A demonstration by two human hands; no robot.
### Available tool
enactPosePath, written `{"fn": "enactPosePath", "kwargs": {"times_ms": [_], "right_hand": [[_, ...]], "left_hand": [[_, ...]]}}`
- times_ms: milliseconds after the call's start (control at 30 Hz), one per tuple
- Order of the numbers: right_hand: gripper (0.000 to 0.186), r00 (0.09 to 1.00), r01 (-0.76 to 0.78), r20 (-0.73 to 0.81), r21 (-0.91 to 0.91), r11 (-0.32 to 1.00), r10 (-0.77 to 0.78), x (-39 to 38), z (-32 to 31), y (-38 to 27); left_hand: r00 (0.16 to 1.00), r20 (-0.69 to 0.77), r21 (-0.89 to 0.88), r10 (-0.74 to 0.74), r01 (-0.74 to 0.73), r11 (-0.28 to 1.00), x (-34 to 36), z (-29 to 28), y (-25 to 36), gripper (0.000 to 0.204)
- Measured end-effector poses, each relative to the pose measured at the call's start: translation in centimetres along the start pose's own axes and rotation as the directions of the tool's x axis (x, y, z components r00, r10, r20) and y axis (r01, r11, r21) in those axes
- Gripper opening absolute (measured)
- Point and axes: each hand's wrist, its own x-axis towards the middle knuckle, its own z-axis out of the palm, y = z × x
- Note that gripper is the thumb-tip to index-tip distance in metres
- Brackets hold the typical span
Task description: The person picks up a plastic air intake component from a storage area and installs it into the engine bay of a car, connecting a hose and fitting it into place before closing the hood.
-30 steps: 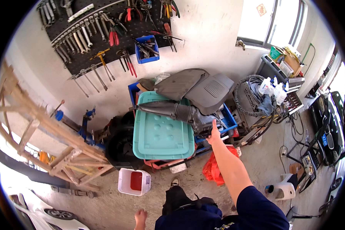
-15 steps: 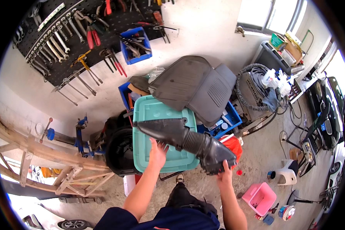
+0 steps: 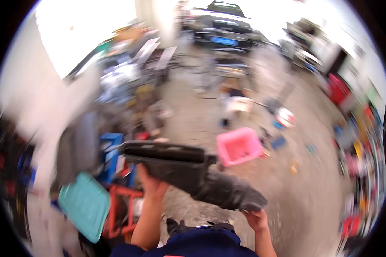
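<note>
A black plastic air intake duct (image 3: 176, 169) with a ribbed middle is held up in front of me, slanting down from left to right. Its wide left end has a long, narrow opening turned towards me. My left hand (image 3: 153, 182) is closed on the underside of that wide end, with most of its fingers hidden behind the plastic. At the narrower right end, my right hand (image 3: 256, 217) grips the lower edge, its thumb and fingers partly covered. Motion smears much of the surroundings.
A teal lid (image 3: 85, 206) lies low on the left beside a red frame (image 3: 123, 210). Ahead on the floor stands a pink bin (image 3: 239, 146), with a white stool (image 3: 239, 105) beyond it. A dark car (image 3: 221, 28) is at the back; cluttered shelves (image 3: 360, 171) line the right.
My view has swung right, from the tool wall and teal lid to the open floor. The duct came along in both hands and has rolled so that its long opening shows.
</note>
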Motion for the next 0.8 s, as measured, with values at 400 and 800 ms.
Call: {"fn": "enactPosePath", "kwargs": {"times_ms": [400,800], "right_hand": [[0.075,0.769,0.606,-0.468,0.317,0.730,-0.436,-12.2,-29.3,-22.2],[0.062,0.315,0.831,-0.652,-0.162,0.533,-0.689,-2.8,-48.7,-48.5]], "left_hand": [[0.822,0.204,-0.125,-0.532,0.561,0.818,4.8,16.9,-46.8,0.101],[0.561,0.079,-0.116,-0.824,0.826,0.551,22.4,26.5,-89.1,0.045]]}}
